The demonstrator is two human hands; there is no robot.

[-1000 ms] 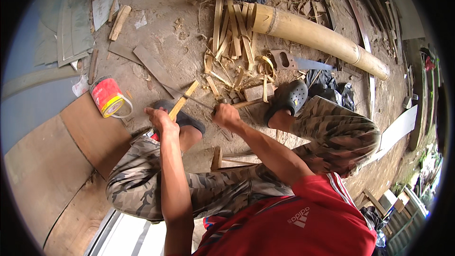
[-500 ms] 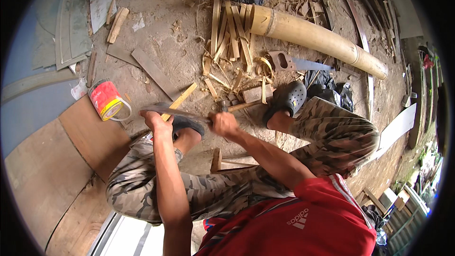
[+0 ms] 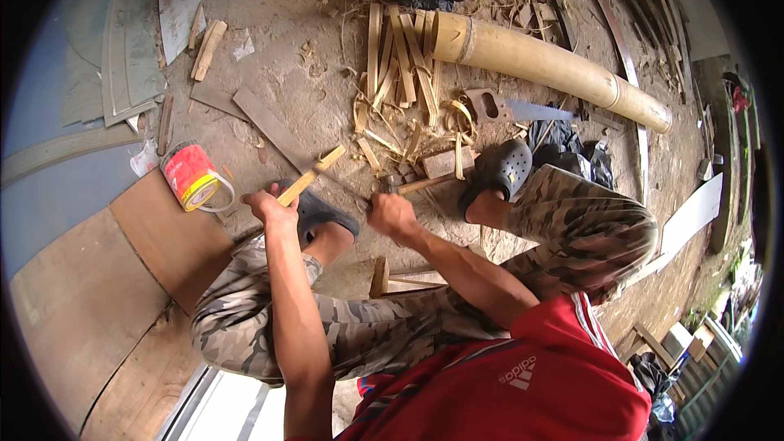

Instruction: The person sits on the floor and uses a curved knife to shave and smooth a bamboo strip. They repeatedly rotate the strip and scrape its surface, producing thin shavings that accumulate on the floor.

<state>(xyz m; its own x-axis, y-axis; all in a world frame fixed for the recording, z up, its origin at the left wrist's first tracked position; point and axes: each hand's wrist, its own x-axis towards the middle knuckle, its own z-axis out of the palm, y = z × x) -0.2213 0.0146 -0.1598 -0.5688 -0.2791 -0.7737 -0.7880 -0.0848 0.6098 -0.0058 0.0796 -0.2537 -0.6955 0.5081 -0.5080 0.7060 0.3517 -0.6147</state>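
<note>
My left hand (image 3: 271, 206) is closed round the lower end of a bamboo strip (image 3: 300, 186), which slants up and away to the right above my left clog (image 3: 325, 216). My right hand (image 3: 393, 216) grips a long-bladed knife, its handle hidden in my fist. The blade (image 3: 346, 186), smeared by motion, reaches left toward the strip's far end; whether it touches cannot be made out. Just beyond my right hand a hammer-like tool (image 3: 420, 184) with a wooden handle lies on the ground, beside a wooden block (image 3: 445, 163).
Split bamboo strips (image 3: 400, 57) and curled shavings lie ahead, next to a thick bamboo pole (image 3: 539, 63). A handsaw (image 3: 514, 108) rests below the pole. On the left stands a red and yellow bucket (image 3: 193, 178). My right clog (image 3: 505, 170) is near black plastic bags (image 3: 572, 151).
The knife blade has swung away from my left hand toward the strip's far end. My right hand has shifted slightly right and down; my left still holds the strip.
</note>
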